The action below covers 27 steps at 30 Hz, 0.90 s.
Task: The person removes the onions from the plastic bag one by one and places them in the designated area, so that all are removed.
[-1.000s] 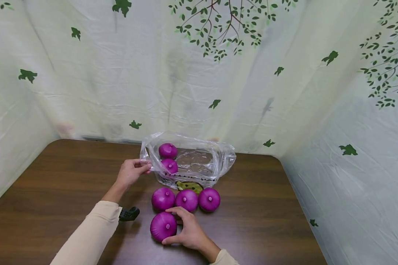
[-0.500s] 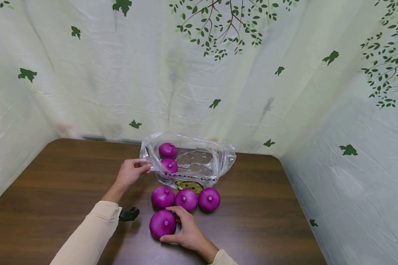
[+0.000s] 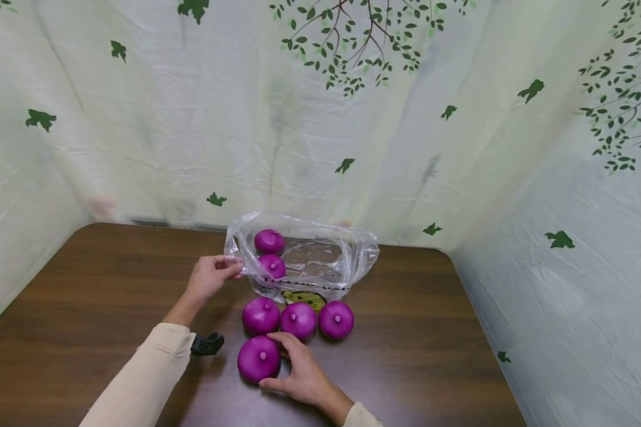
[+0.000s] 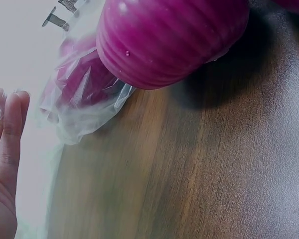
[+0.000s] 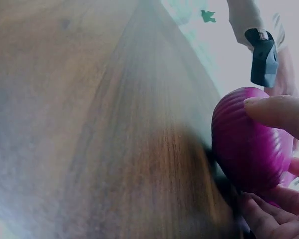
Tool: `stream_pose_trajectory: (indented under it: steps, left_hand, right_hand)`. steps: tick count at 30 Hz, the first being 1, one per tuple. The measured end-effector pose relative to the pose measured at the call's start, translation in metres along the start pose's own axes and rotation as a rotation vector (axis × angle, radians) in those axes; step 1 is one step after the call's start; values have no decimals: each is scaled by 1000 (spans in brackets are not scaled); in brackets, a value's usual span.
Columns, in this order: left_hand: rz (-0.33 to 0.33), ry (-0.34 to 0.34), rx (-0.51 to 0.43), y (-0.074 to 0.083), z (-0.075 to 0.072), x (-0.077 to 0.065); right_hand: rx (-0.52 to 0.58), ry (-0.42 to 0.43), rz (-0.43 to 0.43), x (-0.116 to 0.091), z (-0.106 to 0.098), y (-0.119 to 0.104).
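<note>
We take the plastic bag [image 3: 362, 255] as our landmark and begin with what is nearest to us. Well in front of the bag, we see the right hand [image 3: 305, 372] pinching the front onion [image 3: 256, 359] between thumb and fingers, the thumb being on the near side; whether this onion rests with full weight on the worktop [image 3: 405, 344], we cannot tell. In our judgement the pressure should be equal from both sides, because the round, smooth skin could slip, and a one-sided push could drive it against the left onion [image 3: 260, 315], which is just beside it. If it must be raised, we would keep it higher than the row. This row stands close before the bag: the left onion, the middle onion [image 3: 297, 321] and the right onion [image 3: 336, 320], all with stems upward. At the left edge of the bag, the left hand [image 3: 209, 279] pinches the thin film; we think this hold should be firm but quiet, so that the mouth remains wide and the bag is not dragged. Inside the bag, in its left part, are two onions [image 3: 272, 267], one behind the other. Behind the bag hangs the leaf-printed curtain [image 3: 395, 148].
</note>
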State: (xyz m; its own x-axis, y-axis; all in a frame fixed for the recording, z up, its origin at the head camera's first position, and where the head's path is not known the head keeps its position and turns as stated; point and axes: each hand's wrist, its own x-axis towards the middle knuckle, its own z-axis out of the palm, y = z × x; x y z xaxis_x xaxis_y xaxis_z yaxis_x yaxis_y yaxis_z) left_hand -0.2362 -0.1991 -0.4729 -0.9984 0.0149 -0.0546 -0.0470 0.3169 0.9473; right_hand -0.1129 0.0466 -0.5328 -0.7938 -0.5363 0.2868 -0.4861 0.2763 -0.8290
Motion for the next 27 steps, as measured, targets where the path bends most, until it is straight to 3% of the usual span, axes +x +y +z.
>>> stream_pose_trajectory:
  steps: [12,19,27]
  left_hand:
    - [-6,-3,-15,4,2,-2]
    - [-11,-4,-16,5,1,-2]
    - [-26,-3,-11,6,0,-1]
  right_hand:
    - [-124,42,-17,-5,-8,-7]
    - [52,39,-80,-4,-18,-16]
    - [138,47,12,3,-36,-27]
